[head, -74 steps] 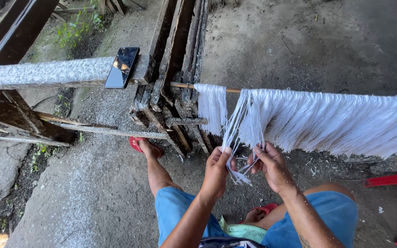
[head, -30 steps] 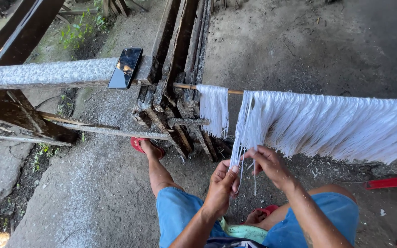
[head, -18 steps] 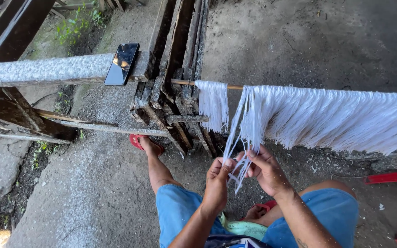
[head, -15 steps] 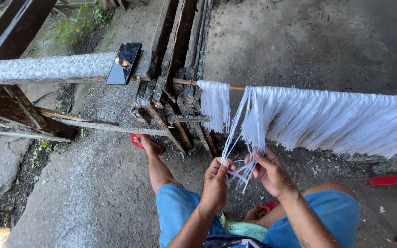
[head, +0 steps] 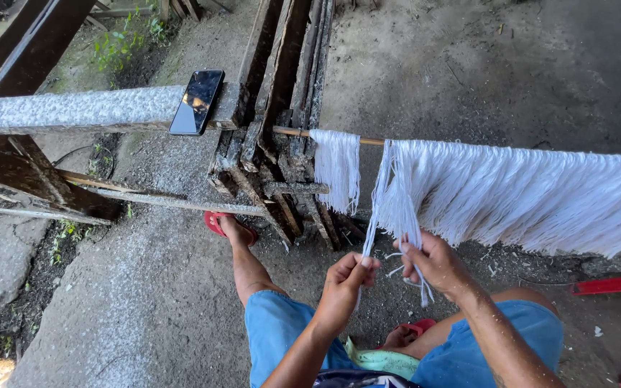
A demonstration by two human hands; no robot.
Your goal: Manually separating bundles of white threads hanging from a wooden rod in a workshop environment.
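White strands (head: 512, 190) hang in a thick fringe from a thin wooden rod (head: 292, 132). My left hand (head: 346, 284) pinches one taut strand pulled down from the rod. My right hand (head: 434, 264) is closed on a small bundle of strands beside it, with loose ends dangling below the fingers. A separate small bunch of strands (head: 336, 167) hangs to the left, apart from the main fringe. I sit with blue shorts and red sandals, my left foot (head: 228, 225) stretched toward the wooden frame.
A black phone (head: 196, 101) lies on a grey concrete beam (head: 73, 109) at the left. A weathered wooden frame (head: 282, 108) holds the rod's end. The ground is bare concrete and dirt. A red object (head: 612, 285) lies at the right edge.
My hands dropped a little lower. My left hand now pulls a single strand taut, and my right hand holds the bundle slightly further right.
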